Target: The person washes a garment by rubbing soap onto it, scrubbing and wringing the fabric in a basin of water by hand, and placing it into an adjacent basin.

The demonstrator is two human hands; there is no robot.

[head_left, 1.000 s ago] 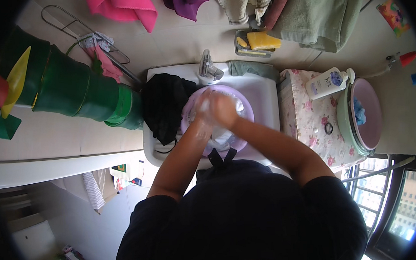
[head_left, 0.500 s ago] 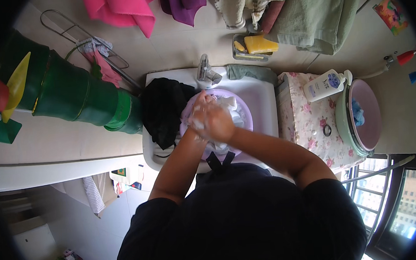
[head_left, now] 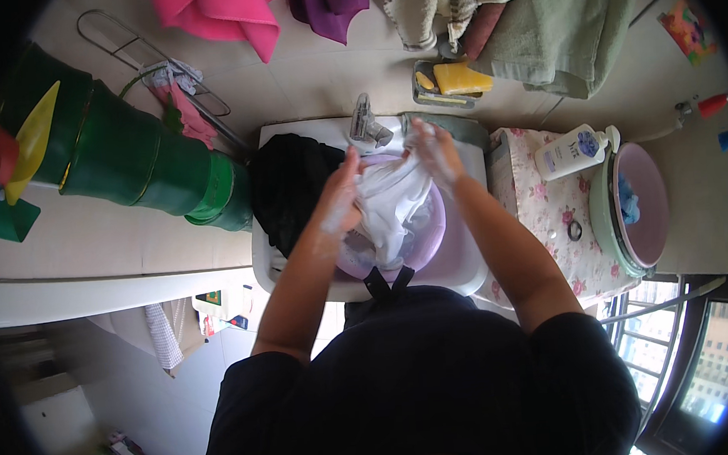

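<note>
A wet white cloth (head_left: 394,202) is stretched between my two hands, its lower part hanging into a light purple basin (head_left: 440,227) with sudsy water. My left hand (head_left: 343,194) grips its left upper edge, with foam on the wrist. Slightly farther off, my right hand (head_left: 436,154) has the right upper edge, foam on its back too. Some fingertips are blurred, and the cloth hides others. The basin stands in a white sink (head_left: 468,209), just on the near side of the metal faucet (head_left: 364,127).
Black fabric (head_left: 289,190) fills the sink's left side. A grey-green cloth (head_left: 458,128) lies along its back rim. To the right, a flowered cover (head_left: 538,208) bears a white pump bottle (head_left: 572,150) and stacked basins (head_left: 642,202). Yellow soap (head_left: 463,78) sits in a wall dish.
My hands were pressed together over the basin, rubbing in foam. Now they are apart, the right one farther right and away, and the white cloth is lifted and spread between them.
</note>
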